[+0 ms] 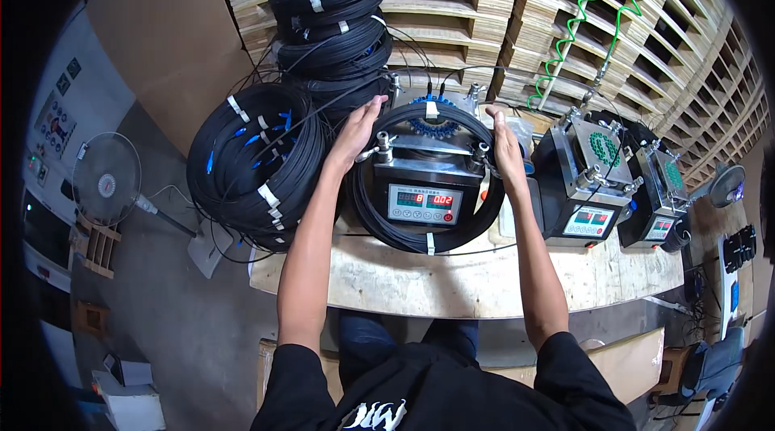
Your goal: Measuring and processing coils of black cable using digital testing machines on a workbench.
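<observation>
A black box-shaped machine [424,189] with a red digit display stands on the wooden bench. A coil of black cable [428,241], bound with white tape, lies looped around the machine. My left hand [355,131] rests on the coil's upper left side, fingers spread along the cable. My right hand [505,144] presses against the coil's upper right side, beside the machine's metal posts. Blue connectors [432,126] sit in a ring on the machine's top, behind the coil.
A large stack of black cable coils [257,165] sits at the left, another pile [335,19] behind. Two similar machines [583,181] [660,189] stand at the right. Wooden pallets [517,19] and green spiral hoses [583,19] fill the back. A fan [105,181] stands on the floor.
</observation>
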### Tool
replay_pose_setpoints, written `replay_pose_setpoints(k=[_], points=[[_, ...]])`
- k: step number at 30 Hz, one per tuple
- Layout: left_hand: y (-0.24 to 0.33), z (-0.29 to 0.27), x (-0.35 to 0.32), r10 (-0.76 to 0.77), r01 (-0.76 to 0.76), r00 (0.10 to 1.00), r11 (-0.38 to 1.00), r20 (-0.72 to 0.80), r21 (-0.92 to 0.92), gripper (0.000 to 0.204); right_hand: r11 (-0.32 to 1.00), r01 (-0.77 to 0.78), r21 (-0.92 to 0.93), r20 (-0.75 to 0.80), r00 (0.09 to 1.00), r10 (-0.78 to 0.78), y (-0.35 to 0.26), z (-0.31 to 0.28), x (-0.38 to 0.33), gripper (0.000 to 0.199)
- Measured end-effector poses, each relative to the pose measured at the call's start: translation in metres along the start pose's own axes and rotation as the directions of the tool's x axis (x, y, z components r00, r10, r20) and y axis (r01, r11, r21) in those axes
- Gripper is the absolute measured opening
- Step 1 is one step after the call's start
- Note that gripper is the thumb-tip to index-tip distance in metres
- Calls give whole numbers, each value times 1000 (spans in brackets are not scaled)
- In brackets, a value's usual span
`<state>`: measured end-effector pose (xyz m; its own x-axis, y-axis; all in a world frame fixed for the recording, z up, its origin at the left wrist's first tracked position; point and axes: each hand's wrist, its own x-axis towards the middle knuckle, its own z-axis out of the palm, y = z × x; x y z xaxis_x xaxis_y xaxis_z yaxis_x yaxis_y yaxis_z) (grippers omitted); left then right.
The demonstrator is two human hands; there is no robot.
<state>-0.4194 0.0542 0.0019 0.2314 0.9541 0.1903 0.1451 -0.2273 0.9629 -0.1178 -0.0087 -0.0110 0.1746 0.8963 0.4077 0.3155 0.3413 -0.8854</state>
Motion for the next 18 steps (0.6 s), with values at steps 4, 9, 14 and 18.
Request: replay_pose_setpoints(k=[4, 9, 14, 18], points=[[1, -6, -5, -70, 69, 995, 998, -67, -10, 63, 996, -68, 53, 60, 996, 64, -8, 2, -4, 65], [5, 5, -5, 39, -32, 989, 998, -145, 46, 60, 995, -54, 88, 96, 994, 45, -1, -5, -5, 67], [-1, 0, -3, 3, -5, 999, 999, -40, -36, 60, 993, -67, 97, 56, 996, 62, -15, -1, -9, 65], [4, -2, -2, 8, -8, 997, 1000, 71, 2, 68, 989, -122, 87, 72, 991, 116, -5, -3, -8, 64]])
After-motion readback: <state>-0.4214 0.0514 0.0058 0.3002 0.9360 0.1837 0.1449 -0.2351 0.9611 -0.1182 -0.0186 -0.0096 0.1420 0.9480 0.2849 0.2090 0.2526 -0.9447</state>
